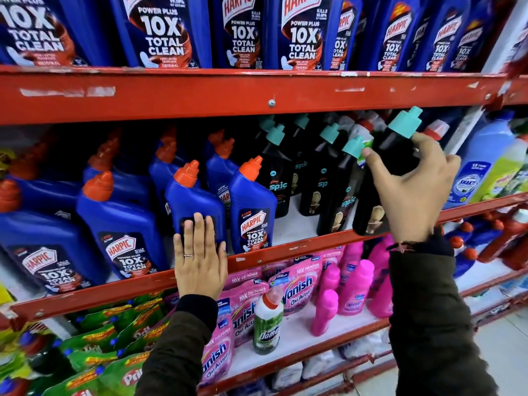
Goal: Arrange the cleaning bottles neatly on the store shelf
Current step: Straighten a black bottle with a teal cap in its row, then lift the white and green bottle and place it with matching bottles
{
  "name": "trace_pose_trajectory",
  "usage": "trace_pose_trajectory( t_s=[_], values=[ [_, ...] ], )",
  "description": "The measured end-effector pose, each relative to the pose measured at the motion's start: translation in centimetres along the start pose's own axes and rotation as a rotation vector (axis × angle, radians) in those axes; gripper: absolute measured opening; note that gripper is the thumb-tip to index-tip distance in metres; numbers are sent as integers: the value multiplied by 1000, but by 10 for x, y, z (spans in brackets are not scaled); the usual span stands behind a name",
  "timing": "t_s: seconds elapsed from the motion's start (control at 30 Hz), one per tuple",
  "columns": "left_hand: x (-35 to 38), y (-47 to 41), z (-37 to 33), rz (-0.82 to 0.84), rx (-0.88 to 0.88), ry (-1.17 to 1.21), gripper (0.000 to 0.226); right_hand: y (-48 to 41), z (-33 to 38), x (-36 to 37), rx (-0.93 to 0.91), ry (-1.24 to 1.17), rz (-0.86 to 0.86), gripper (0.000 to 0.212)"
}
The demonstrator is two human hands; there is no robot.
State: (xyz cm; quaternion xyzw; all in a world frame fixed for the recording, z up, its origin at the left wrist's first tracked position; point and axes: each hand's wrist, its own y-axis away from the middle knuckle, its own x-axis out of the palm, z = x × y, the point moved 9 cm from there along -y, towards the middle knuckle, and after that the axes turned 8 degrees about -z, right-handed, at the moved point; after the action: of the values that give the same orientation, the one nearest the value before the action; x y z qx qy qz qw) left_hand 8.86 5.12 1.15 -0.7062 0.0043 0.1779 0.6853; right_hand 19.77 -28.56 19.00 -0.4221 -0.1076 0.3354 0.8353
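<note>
On the middle shelf (257, 254), the left hand (200, 261) lies flat, fingers together, against the front of a blue Harpic bottle (194, 201) with an orange cap. It presses rather than grips, and the bottle appears to lean back a little. To do this well, the palm should nudge the base back until it lines up with the labelled Harpic bottle (253, 207) just to its right, then turn the label to face out. That neighbour reads "HARPIC, POWER PLUS, 10X TOTAL CLEAN" and "5 MIN ACTION".

Further right stand black bottles with teal caps marked "spic" (278, 178). The right hand (411, 192) wraps around the near black bottle (374, 207) at the shelf edge, thumb on its left side and fingers curled behind the shoulder. The bottle tilts and its base looks to sit at the lip, so it wants lifting slightly and seating behind the lip, upright, label forward.

The top shelf carries larger Harpic bottles (163, 32) with the same wording plus "ORIGINAL". Below, pink Vanish pouches (297, 287) read "Oxi Action" and "10X OXI POWER", and a white Domex bottle (268, 321) stands among them.
</note>
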Motion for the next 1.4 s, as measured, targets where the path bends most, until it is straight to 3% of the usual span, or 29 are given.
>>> trace_pose_trajectory(
  t_s=[0.33,0.7,0.83,1.0,1.1,1.3,1.4],
  values=[
    [-2,-2,-1,2,1,-29,79,54,49,44,8,-93,174,69],
    [-3,-3,-2,12,11,-37,81,91,49,89,-83,6,298,70],
    [-2,-2,-1,19,10,-45,80,92,48,90,-80,-57,339,72],
    [1,-1,0,36,9,-67,79,121,33,60,-75,-268,219,44],
    [2,0,1,53,-11,-72,74,175,0,62,35,-390,408,31],
    [1,1,1,46,-14,-83,69,315,-81,76,326,-147,917,74],
    [1,0,0,42,-8,-88,69,354,-96,87,445,-106,1039,76]
  ],
)
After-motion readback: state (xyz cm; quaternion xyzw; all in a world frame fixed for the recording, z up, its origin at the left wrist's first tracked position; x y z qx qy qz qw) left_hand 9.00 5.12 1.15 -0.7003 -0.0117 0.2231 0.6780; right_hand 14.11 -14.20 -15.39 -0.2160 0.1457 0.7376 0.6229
